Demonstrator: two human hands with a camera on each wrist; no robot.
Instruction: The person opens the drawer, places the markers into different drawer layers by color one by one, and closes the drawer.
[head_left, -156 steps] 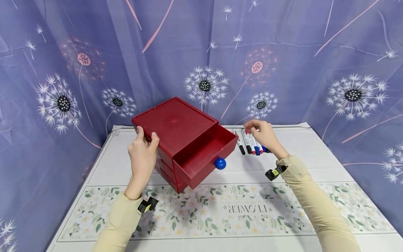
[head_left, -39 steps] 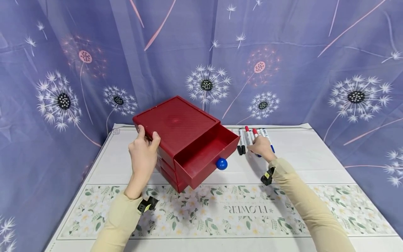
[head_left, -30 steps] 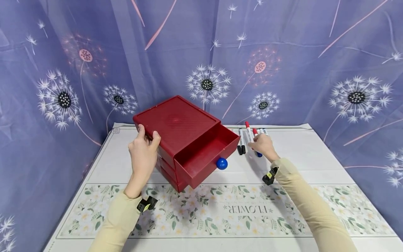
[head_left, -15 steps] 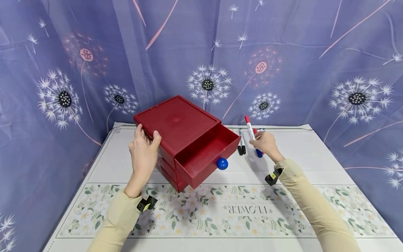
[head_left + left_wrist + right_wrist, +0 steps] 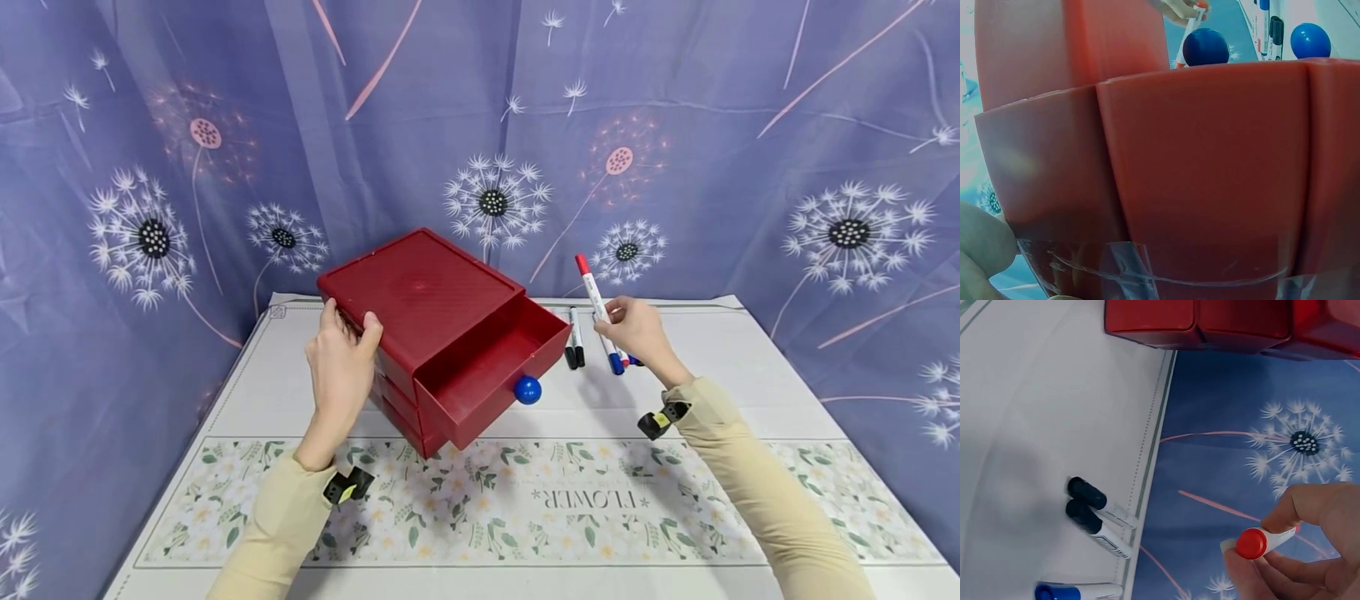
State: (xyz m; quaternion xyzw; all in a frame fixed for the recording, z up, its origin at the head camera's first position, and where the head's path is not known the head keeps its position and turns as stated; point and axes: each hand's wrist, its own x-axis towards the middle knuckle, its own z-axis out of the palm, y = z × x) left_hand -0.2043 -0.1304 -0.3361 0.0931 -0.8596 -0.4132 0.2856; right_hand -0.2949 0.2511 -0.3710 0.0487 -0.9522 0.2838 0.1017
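My left hand (image 5: 337, 367) holds the upper left edge of a red plastic drawer cabinet (image 5: 420, 292), thumb on its top. The cabinet's top drawer (image 5: 487, 408), with a blue ball knob (image 5: 527, 389), is pulled out, and its visible inside is bare. To the right, my right hand (image 5: 637, 329) pinches a white marker (image 5: 592, 287) with red ends, raised above the table and tilted. In the right wrist view, thumb and fingers close around the marker (image 5: 1269, 540), its red end toward the camera. Below the hand lies a blue-capped marker (image 5: 617, 364), partly hidden by it.
Two black-capped markers (image 5: 575, 346) lie between drawer and right hand. More markers show partly behind that hand. A white table cover (image 5: 712, 358) with a floral band (image 5: 480, 508) runs under everything. A purple dandelion curtain (image 5: 675, 125) hangs behind.
My right hand has picked the red-ended marker out of the row and lifted it, drawing back slightly to the right. Left hand and cabinet have stayed put.
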